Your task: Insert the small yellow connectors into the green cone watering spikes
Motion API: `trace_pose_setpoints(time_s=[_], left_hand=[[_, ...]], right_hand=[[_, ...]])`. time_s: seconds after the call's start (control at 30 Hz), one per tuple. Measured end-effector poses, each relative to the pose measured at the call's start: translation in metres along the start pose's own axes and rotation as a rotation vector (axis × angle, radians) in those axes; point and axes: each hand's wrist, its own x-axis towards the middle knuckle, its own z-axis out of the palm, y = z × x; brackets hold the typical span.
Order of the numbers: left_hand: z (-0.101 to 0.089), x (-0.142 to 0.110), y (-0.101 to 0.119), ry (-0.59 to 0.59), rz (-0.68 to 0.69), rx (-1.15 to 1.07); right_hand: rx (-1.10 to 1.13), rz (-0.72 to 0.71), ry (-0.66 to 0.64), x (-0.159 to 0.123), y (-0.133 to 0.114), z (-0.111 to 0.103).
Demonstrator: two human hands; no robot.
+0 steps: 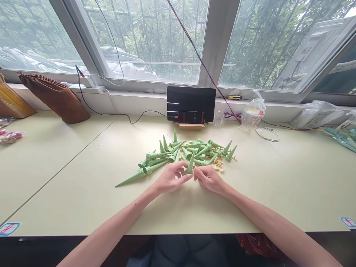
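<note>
My left hand (172, 177) grips a green plastic cone spike (191, 163), its thumb and fingers around the wide capped base while the point stands up. Close beside it, my right hand (208, 178) is closed in a pinch at the right of that base; whatever its fingertips hold is hidden. Just beyond both hands lies a pile of similar green spikes (160, 161), some on their sides and several upright on their caps. Small yellow plastic pieces (218, 163) are scattered among the spikes and at the pile's right side.
A black tablet (191, 97) with a phone (191, 117) in front stands on a small cardboard support (191, 127) behind the pile. A brown bag (55, 97) is at back left. A plastic-bagged cup (252, 114) and a coiled white cable (267, 135) lie at back right.
</note>
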Motion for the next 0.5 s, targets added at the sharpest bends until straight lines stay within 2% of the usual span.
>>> trace_pose_setpoints(time_s=[0.23,0.5], left_hand=[[0.0006,-0.0003,-0.0006,0.011,0.008,0.018],[0.0021,0.0016,-0.0031,0.030,0.004,0.010]], right_hand=[[-0.005,0.030,-0.006,0.0000,0.0040,-0.0004],[-0.032,0.013,0.048,0.0009,0.0017,-0.0017]])
